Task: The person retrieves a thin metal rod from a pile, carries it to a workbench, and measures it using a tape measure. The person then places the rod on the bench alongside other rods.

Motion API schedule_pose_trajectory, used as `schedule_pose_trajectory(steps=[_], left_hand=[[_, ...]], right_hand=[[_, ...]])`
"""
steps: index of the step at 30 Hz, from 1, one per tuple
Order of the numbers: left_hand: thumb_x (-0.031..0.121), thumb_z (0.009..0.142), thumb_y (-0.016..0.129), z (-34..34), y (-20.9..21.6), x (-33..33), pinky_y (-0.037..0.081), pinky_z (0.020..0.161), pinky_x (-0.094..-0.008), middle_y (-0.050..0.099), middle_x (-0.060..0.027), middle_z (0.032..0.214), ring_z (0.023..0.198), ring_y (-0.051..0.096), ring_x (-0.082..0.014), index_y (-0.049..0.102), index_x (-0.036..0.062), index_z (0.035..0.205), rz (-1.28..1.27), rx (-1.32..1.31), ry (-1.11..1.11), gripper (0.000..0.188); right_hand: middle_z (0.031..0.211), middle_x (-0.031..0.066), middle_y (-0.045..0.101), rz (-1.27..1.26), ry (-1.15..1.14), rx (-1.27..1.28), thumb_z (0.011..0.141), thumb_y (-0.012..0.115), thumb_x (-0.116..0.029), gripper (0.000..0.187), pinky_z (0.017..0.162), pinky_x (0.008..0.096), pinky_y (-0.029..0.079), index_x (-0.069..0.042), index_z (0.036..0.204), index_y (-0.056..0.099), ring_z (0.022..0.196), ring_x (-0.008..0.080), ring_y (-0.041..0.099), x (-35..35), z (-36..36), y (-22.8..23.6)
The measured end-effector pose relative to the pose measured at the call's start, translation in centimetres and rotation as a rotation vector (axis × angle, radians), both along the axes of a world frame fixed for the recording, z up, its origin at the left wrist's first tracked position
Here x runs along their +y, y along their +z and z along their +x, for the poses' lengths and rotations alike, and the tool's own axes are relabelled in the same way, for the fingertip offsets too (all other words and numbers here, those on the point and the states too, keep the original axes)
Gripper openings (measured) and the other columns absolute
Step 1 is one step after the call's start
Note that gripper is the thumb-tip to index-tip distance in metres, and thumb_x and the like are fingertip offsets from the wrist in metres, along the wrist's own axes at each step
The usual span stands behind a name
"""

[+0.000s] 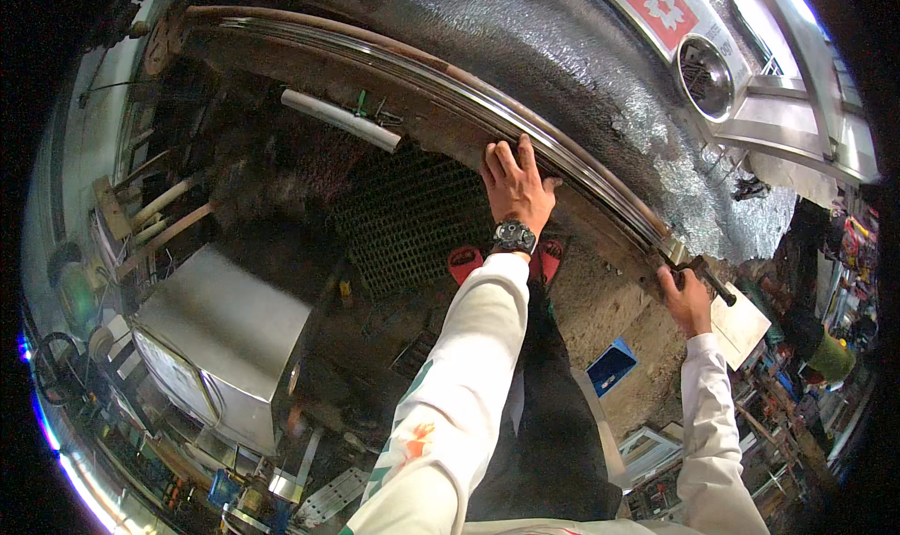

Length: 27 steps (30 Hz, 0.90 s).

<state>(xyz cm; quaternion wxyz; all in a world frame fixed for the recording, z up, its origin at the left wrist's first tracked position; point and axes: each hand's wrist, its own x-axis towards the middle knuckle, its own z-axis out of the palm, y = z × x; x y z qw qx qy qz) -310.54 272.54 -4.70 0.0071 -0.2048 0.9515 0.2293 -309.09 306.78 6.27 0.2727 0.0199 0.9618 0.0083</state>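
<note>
Long shiny metal bars (412, 74) lie side by side along the front edge of a dark workbench (562, 57). My left hand (518, 193), with a black watch at the wrist, rests against the near side of these bars. Its fingers are stretched out and slightly apart, and it grips nothing. At the bars' right end sits a dark metal clamp (714, 280) with a rod-like handle. My right hand (687, 302) is closed on it from below; the fingers are partly hidden behind the clamp.
A round metal bowl (720, 111) of small fasteners stands on the bench's far right. A white tube (339, 120) lies left of my left hand. Below are a black grid mat (403, 216), a blue tray (611, 366) and a steel box (225, 315). Tools crowd the right side.
</note>
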Motion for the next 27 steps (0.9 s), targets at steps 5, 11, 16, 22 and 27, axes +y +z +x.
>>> schedule_pose_trajectory(steps=[5,11,16,22,27], left_hand=[[0.037,0.072,0.090,0.0,0.1,-0.3,0.039,0.110,-0.0560,0.046,-0.0184,0.123,0.127,0.046,-0.0419,0.048,0.0084,0.140,-0.033,0.099,0.028,0.084],[0.043,0.071,0.091,-0.2,0.2,-0.1,0.037,0.109,-0.0565,0.046,-0.0177,0.124,0.125,0.046,-0.0421,0.049,0.0101,0.141,-0.026,0.102,0.030,0.088],[0.038,0.068,0.095,-0.2,0.1,-0.3,0.040,0.102,-0.0553,0.046,-0.0164,0.123,0.121,0.048,-0.0396,0.051,0.0110,0.135,-0.019,0.091,0.031,0.085],[0.050,0.062,0.097,-0.9,0.1,-0.9,0.029,0.118,-0.0597,0.044,-0.0174,0.134,0.131,0.041,-0.0416,0.045,0.0104,0.142,-0.148,0.209,-0.066,0.103],[0.064,0.069,0.087,-4.6,0.0,-4.3,0.019,0.129,-0.0544,0.032,-0.0149,0.163,0.154,0.026,-0.0370,0.032,0.0126,0.159,-0.249,0.173,-0.626,0.117]], right_hand=[[0.090,0.0303,0.071,0.210,0.129,-0.007,0.103,0.049,-0.056,0.060,0.082,0.0591,0.052,0.001,0.097,0.065,0.087,0.0495,0.068,-0.8,-0.3,0.1],[0.107,0.0335,0.071,0.201,-0.302,0.037,0.101,0.044,-0.063,0.072,0.094,0.0580,0.050,0.002,0.100,0.074,0.104,0.0498,0.068,-1.9,0.7,-1.5],[0.103,0.0309,0.073,0.088,-0.405,0.042,0.099,0.043,-0.064,0.073,0.093,0.0565,0.051,0.001,0.098,0.077,0.101,0.0493,0.069,-3.5,0.3,-0.8],[0.116,0.0305,0.072,0.118,-0.552,0.026,0.097,0.044,-0.062,0.071,0.101,0.0545,0.051,-0.001,0.113,0.077,0.111,0.0485,0.068,-3.2,0.5,-0.9],[0.109,0.0302,0.073,0.003,-0.602,0.032,0.100,0.041,-0.065,0.074,0.096,0.0546,0.052,0.000,0.108,0.076,0.108,0.0491,0.068,-3.0,1.1,-1.0]])
